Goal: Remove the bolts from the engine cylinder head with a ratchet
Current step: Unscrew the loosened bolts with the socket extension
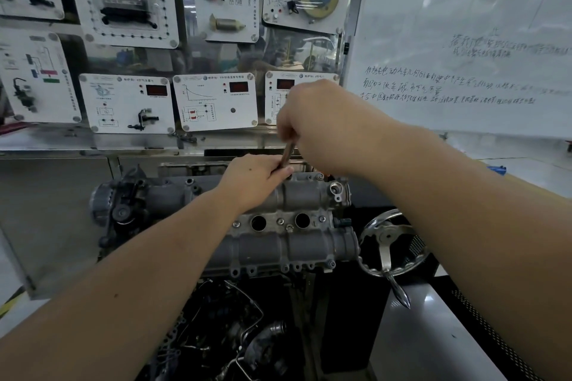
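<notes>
Now | both hands point(312, 120) point(253, 181) grasping ratchet point(288, 155) | socket end hidden | cylinder head point(297, 195) bolts partly covered

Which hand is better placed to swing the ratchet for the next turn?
The right hand, probably. It grips the upper end of the ratchet, where a swing has leverage. The left hand holds the lower end down at the cylinder head, which suits steadying the tool on the bolt.

I had both arms stretched forward, right hand point(312, 120) fisted above the left hand point(250, 179), whose fingers were curled.
</notes>
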### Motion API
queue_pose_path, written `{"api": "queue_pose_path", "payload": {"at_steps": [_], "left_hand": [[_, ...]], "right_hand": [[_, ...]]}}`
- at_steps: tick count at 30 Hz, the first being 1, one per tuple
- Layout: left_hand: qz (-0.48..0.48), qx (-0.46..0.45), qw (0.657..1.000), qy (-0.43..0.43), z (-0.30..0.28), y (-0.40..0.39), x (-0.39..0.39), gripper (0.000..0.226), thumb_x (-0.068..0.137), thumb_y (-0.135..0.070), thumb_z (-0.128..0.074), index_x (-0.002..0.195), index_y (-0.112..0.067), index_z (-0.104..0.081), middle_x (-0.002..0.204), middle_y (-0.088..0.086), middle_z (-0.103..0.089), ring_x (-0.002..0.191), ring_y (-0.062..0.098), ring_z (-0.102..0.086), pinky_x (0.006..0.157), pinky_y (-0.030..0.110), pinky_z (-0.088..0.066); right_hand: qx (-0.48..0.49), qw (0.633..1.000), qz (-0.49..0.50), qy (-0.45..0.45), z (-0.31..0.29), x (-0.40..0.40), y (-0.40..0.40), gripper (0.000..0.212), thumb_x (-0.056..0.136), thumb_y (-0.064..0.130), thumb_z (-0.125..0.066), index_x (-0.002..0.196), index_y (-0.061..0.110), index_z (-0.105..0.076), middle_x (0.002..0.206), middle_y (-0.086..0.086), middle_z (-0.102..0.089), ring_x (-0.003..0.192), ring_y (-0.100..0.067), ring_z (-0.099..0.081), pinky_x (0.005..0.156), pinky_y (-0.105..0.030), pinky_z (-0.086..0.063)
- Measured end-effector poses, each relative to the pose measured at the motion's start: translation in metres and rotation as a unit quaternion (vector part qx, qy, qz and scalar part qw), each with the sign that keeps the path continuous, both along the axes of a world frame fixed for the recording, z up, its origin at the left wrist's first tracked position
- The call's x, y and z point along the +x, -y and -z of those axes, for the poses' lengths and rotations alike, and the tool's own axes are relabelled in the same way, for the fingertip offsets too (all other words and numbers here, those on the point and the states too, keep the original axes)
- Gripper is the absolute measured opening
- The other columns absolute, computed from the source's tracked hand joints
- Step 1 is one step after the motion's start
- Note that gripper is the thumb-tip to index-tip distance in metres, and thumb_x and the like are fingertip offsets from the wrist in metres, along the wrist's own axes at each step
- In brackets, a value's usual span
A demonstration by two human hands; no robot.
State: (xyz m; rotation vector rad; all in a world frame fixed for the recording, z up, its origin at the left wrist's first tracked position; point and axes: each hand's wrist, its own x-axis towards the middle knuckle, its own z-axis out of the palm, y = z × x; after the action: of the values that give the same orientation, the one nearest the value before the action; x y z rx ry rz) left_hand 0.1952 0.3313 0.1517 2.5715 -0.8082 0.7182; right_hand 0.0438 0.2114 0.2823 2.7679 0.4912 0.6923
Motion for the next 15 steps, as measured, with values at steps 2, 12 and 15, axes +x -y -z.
{"api": "queue_pose_path", "payload": {"at_steps": [2,12,15], "left_hand": [[0.000,-0.012,1.000,-0.004,-0.0012,-0.0005,-0.0001,0.041,0.103,-0.049,-0.044,0.063,-0.039,-0.038,0.058,-0.016,-0.047,0.058,-0.002,-0.043,0.054,0.022,-0.027],[0.009,0.004,1.000,-0.006,0.0005,-0.0001,-0.0003,0.032,0.102,-0.051,-0.041,0.095,-0.030,-0.065,0.064,-0.016,-0.048,0.073,0.014,-0.052,0.065,0.031,-0.035],[0.017,0.010,1.000,-0.006,-0.0012,-0.0019,0.0000,0.032,0.102,-0.050,-0.042,0.089,-0.029,-0.062,0.070,-0.014,-0.053,0.075,0.014,-0.054,0.064,0.032,-0.034]], "right_hand": [[0.018,0.997,-0.040,-0.063,-0.0041,-0.0052,0.0009,0.053,0.084,-0.007,-0.051,0.121,0.027,-0.070,0.129,0.000,-0.062,0.119,-0.020,-0.056,0.096,-0.037,-0.052],[0.025,0.997,0.028,0.069,0.0010,-0.0011,-0.0028,0.014,0.102,0.017,-0.049,0.094,0.010,-0.056,0.079,-0.003,-0.053,0.074,-0.017,-0.040,0.047,-0.021,-0.028],[-0.009,0.999,-0.004,0.035,-0.0024,-0.0025,-0.0003,0.031,0.090,-0.002,-0.049,0.104,0.013,-0.072,0.100,-0.005,-0.069,0.091,-0.021,-0.060,0.073,-0.031,-0.055]]}}
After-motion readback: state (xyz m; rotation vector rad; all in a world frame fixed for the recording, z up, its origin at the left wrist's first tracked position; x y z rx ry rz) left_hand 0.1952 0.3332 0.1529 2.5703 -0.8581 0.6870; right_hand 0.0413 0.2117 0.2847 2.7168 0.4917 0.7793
